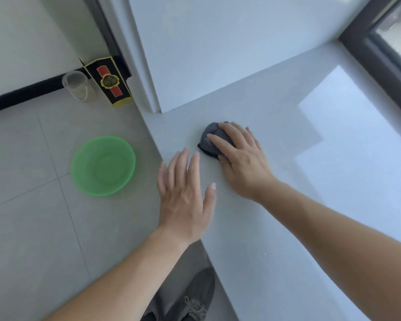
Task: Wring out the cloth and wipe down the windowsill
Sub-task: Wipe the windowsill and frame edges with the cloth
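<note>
The right hand (pixel 243 163) presses a bunched grey cloth (pixel 205 145) onto the smooth pale windowsill (pixel 264 228), its fingers draped nearly straight over it. The left hand (pixel 183 195) lies flat with fingers spread at the sill's edge.

Place: room in a home, window side, domestic upkeep in evidence.
- Windowsill (pixel 276 205): deep, pale stone, lit in patches; I stand at its near edge.
- Window frame (pixel 380 66): dark, along the sill's far edge.
- Wall pier (pixel 218 42): plain white, rising from the sill's left corner.
- Floor tiles (pixel 28 228): large, grey, thin joints.
- Skirting (pixel 21 93): black, at the foot of a white wall.
- Green plastic basin (pixel 103 165): on the floor, near the sill's left edge.
- Clear plastic cup (pixel 78 86) and black-and-gold carton (pixel 109 83): side by side against the skirting.
- My grey lace-up shoe (pixel 195 295): casual wear.
</note>
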### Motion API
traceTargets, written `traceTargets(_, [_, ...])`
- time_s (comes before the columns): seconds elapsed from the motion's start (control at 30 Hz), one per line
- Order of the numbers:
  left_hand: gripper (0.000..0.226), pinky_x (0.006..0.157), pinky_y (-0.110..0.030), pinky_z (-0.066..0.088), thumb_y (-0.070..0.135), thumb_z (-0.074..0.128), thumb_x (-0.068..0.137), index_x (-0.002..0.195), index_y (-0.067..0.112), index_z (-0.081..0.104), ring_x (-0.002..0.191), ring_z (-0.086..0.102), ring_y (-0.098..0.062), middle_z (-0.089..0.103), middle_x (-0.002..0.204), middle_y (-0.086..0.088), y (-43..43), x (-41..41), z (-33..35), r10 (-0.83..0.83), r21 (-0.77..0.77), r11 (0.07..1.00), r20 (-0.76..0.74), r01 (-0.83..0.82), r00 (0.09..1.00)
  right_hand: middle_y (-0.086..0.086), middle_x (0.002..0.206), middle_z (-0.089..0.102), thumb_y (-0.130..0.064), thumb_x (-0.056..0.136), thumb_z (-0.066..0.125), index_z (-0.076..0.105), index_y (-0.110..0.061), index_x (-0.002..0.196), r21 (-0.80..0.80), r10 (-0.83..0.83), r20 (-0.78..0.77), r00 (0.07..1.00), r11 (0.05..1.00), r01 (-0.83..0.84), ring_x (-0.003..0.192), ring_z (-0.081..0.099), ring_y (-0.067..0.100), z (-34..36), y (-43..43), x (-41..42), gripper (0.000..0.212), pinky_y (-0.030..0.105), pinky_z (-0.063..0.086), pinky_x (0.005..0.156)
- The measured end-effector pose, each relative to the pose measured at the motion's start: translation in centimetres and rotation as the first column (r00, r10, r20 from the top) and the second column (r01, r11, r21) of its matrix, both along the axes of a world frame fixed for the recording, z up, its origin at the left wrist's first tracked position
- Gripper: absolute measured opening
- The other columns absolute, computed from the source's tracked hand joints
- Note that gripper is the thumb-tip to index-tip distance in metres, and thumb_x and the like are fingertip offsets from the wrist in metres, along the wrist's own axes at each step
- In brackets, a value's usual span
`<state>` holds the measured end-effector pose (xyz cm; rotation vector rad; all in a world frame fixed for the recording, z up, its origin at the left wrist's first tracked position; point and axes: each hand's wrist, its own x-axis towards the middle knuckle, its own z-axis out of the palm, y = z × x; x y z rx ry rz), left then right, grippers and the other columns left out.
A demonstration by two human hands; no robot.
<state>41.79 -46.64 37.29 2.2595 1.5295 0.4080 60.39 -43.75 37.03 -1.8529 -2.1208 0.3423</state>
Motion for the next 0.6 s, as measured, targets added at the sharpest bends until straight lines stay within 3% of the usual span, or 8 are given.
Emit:
traceTargets(0.1, [0.058, 0.118, -0.053, 0.019, 0.041, 0.036, 0.095, 0.144, 0.009, 0.039, 0.143, 0.031, -0.031, 0.038, 0.152, -0.013, 3.3, 2.2, 1.1, -0.098, 0.017, 0.995, -0.015, 0.098, 0.995, -0.001, 0.154, 0.037, -0.022, 0.098, 0.042, 0.048, -0.031, 0.143, -0.036, 0.072, 0.014, 0.997, 0.997, -0.072, 0.146, 0.028, 0.026, 0.0, -1.4, 1.9, 0.047, 0.049, 0.014, 0.122])
traceTargets(0.2, [0.056, 0.117, -0.052, 0.023, 0.041, 0.035, 0.094, 0.14, 0.009, 0.042, 0.14, 0.035, -0.03, 0.042, 0.15, -0.013, 5.4, 4.8, 1.8, -0.181, 0.005, 0.983, -0.032, 0.181, 0.983, -0.002, 0.154, 0.035, -0.018, 0.098, 0.046, 0.047, -0.03, 0.143, -0.039, -0.199, -0.015, 0.98, 0.979, 0.198, 0.145, 0.027, 0.025, 0.4, -1.4, 6.7, 0.046, 0.049, 0.013, 0.123])
traceTargets(0.3, [0.055, 0.117, -0.051, 0.023, 0.039, 0.034, 0.094, 0.138, 0.01, 0.045, 0.139, 0.035, -0.029, 0.042, 0.149, -0.012, 6.5, 8.0, 2.1, -0.272, 0.008, 0.962, -0.035, 0.273, 0.962, -0.004, 0.154, 0.031, -0.017, 0.098, 0.045, 0.043, -0.031, 0.144, -0.059, -0.515, -0.001, 0.857, 0.856, 0.514, 0.141, 0.028, 0.025, 1.0, -1.4, 12.1, 0.048, 0.05, 0.015, 0.121])
traceTargets(0.5, [0.055, 0.12, -0.047, 0.019, 0.039, 0.033, 0.093, 0.137, 0.01, 0.048, 0.141, 0.035, -0.032, 0.039, 0.152, -0.015, 10.4, 15.1, 1.1, -0.489, 0.027, 0.87, -0.063, 0.492, 0.87, -0.004, 0.157, 0.025, -0.024, 0.1, 0.038, 0.035, -0.034, 0.147, -0.073, -0.668, 0.056, 0.742, 0.738, 0.671, 0.143, 0.024, 0.025, 0.4, 0.8, 18.9, 0.048, 0.048, 0.018, 0.119])
traceTargets(0.6, [0.06, 0.121, -0.045, 0.012, 0.043, 0.03, 0.092, 0.14, 0.012, 0.049, 0.147, 0.027, -0.029, 0.034, 0.157, -0.013, 13.1, 18.9, 0.6, -0.589, 0.028, 0.805, -0.088, 0.593, 0.803, -0.005, 0.158, 0.024, -0.023, 0.101, 0.038, 0.034, -0.033, 0.148, -0.066, -0.779, 0.041, 0.626, 0.623, 0.78, 0.145, 0.019, 0.025, 0.5, 2.6, 22.0, 0.048, 0.044, 0.015, 0.121])
